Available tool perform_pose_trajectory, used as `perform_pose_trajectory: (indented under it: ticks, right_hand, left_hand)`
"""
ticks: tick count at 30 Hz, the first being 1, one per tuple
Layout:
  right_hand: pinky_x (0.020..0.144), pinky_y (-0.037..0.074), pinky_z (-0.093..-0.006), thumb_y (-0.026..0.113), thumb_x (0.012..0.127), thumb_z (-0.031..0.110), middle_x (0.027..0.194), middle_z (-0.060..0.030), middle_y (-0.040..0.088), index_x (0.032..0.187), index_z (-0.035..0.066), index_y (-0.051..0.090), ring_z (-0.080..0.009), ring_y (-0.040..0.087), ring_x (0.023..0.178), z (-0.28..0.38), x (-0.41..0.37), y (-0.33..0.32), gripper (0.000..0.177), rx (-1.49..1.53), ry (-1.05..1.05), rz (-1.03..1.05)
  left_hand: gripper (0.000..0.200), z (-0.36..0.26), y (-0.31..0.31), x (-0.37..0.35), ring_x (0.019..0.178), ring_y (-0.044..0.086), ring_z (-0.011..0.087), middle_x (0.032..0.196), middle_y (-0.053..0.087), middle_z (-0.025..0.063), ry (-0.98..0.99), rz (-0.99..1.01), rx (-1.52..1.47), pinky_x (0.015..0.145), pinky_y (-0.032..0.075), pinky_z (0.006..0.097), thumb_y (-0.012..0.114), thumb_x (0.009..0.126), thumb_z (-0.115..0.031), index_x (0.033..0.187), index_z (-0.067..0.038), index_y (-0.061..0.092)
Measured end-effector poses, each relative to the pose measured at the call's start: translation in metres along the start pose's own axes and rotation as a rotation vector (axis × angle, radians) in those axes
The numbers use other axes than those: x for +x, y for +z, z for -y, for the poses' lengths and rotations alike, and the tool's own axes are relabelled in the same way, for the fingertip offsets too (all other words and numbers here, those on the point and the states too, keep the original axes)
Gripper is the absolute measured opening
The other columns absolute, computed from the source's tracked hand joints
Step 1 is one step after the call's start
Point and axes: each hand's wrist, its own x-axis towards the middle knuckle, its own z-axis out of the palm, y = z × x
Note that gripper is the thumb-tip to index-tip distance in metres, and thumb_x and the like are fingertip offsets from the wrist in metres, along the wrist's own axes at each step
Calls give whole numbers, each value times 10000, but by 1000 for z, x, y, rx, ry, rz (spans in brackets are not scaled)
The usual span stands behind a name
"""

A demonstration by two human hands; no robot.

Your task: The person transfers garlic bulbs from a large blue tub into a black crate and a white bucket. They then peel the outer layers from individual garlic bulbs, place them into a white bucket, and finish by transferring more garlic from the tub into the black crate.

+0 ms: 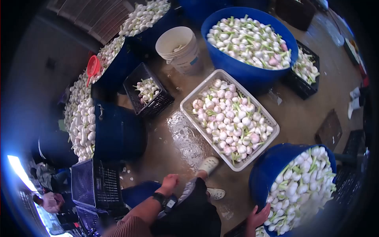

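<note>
My left hand (170,181), with a dark watch on its wrist, hangs in front of my dark clothing with its fingers curled in and nothing showing in them. My right hand (259,217) is at the lower right, fingers stretched out and fingertips right at the rim of a blue tub (258,176). That tub is heaped with white garlic bulbs (300,183) with short green stems. Ahead of my feet, a pale plastic crate (191,112) on the wet floor holds many garlic bulbs (233,118), some pinkish.
More garlic fills a large blue tub (246,73) and the blue tubs along the left. A white bucket (183,59) stands beside a black crate (161,106) with some garlic. A red strainer (93,66) lies on the left heap. Stacked crates (94,183) stand lower left, near another person (51,201).
</note>
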Motion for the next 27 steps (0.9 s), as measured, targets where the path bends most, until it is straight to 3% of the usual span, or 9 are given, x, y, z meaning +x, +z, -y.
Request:
perform_pose_trajectory:
  ticks: [6, 9, 13, 14, 16, 19, 23, 25, 27]
  right_hand:
    - [942, 377, -423, 614, 806, 251, 1182, -287, 497, 1208, -86, 458, -383, 489, 1089, 54, 24, -28, 548, -162, 62, 108]
    - [1003, 313, -464, 598, 816, 357, 1315, -365, 298, 1313, -77, 314, -495, 346, 1187, 99, 39, -9, 719, -493, 37, 48]
    - [1019, 269, -507, 666, 761, 395, 1344, -373, 238, 1331, -64, 294, -487, 305, 1226, 253, 144, 21, 821, 170, -175, 453]
    - [1024, 261, -514, 679, 752, 394, 1357, -359, 231, 1369, -1, 258, -466, 278, 1261, 315, 185, 23, 845, 217, -561, 287]
    - [991, 312, -477, 623, 773, 238, 1368, -304, 235, 1294, -73, 297, -461, 340, 1207, 390, 241, 76, 689, 364, -315, 389]
    - [982, 355, -437, 626, 772, 164, 1394, -301, 152, 1329, -92, 190, -434, 288, 1258, 551, 375, 119, 752, 596, -503, 414]
    - [901, 430, -390, 621, 767, 115, 1259, -241, 425, 1357, -12, 268, -377, 482, 1100, 754, 539, 166, 699, 578, -824, 331]
    - [920, 417, -417, 644, 755, 143, 1257, -208, 448, 1358, 27, 291, -373, 473, 1124, 834, 599, 197, 708, 435, -923, 401]
    - [942, 402, -429, 671, 732, 182, 1328, -177, 389, 1383, 115, 265, -365, 445, 1166, 877, 644, 254, 770, 270, -1052, 432]
  left_hand:
    - [142, -34, -80, 54, 622, 508, 123, 668, 520, 14, 47, -72, -123, 562, 414, 256, 518, 874, -227, 814, -100, 539]
    - [156, -63, -105, 96, 614, 499, 115, 659, 516, 8, 50, -169, -251, 561, 410, 253, 524, 875, -223, 781, -100, 541]
    - [143, -121, -122, 214, 581, 521, 129, 615, 537, 22, 206, -419, -419, 555, 426, 255, 624, 803, -182, 758, -54, 580]
    - [195, -145, -126, 250, 677, 550, 173, 712, 568, 65, 285, -499, -170, 637, 445, 290, 661, 761, -206, 842, -47, 584]
    - [437, -202, -134, 306, 892, 550, 261, 940, 575, 148, 466, -657, 214, 800, 437, 362, 723, 673, -252, 1019, -44, 557]
    - [733, -315, -130, 358, 1145, 418, 345, 1220, 464, 192, 579, -805, 541, 960, 346, 438, 750, 608, -349, 1220, -76, 454]
    - [783, -374, -144, 433, 1131, 444, 357, 1216, 481, 174, 638, -620, 739, 952, 359, 443, 728, 606, -438, 1251, -100, 443]
    - [797, -370, -148, 462, 1130, 455, 358, 1209, 488, 180, 563, -54, 776, 943, 370, 445, 705, 605, -492, 1255, -113, 442]
    - [725, -368, -142, 476, 1035, 522, 344, 1103, 545, 166, 495, 1, 794, 865, 428, 442, 693, 615, -483, 1199, -110, 483]
